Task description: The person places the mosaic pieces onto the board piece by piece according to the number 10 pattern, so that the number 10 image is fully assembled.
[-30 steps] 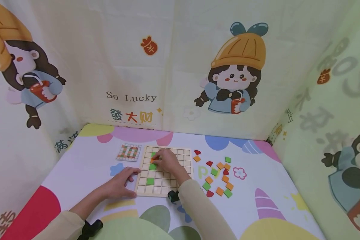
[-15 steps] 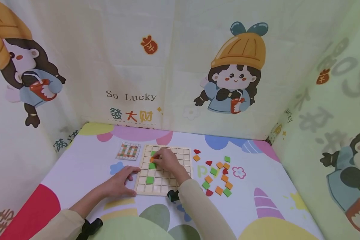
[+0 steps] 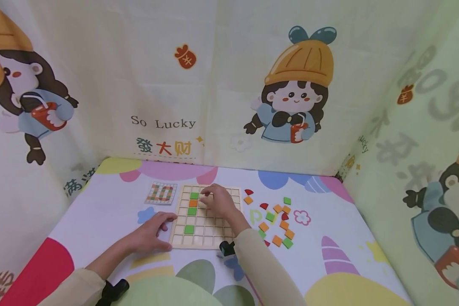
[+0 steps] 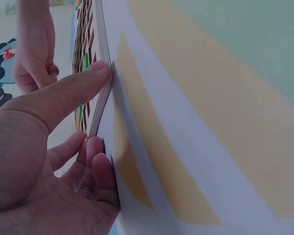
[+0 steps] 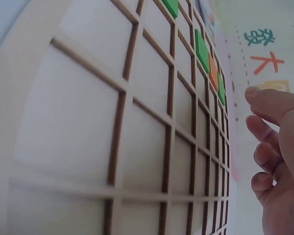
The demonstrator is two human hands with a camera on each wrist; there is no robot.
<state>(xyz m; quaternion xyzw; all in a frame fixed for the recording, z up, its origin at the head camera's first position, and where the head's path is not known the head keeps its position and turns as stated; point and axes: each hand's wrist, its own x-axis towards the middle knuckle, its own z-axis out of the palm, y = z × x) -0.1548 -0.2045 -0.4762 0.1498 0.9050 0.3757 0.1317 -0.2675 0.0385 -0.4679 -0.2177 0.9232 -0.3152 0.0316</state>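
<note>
A wooden grid board [image 3: 208, 233] lies flat on the printed surface [image 3: 99, 214], about midway between its left and right edges and towards its far edge. Four square tiles sit in separate compartments, all in the second column from the board's left edge: counting from its far edge, a green tile [image 3: 194, 196], an orange tile [image 3: 193, 203] and another green tile [image 3: 192, 211] fill neighbouring cells in a row, and one more green tile [image 3: 189, 229] sits apart, nearer the near edge. The left hand [image 3: 149, 233] grasps nothing; its extended thumb touches the board by the near left corner, with its fingertips at the left edge. The right hand [image 3: 219, 202] is released and holds nothing, fingers loosely bent over the board's far half, just right of the orange tile. Beside the board's far left corner lies a pattern card [image 3: 161, 193] printed with coloured squares. Off the board's right edge, loose orange and green squares [image 3: 277, 241] lie scattered with red curved-edged pieces [image 3: 248, 192], some touching one another.
</note>
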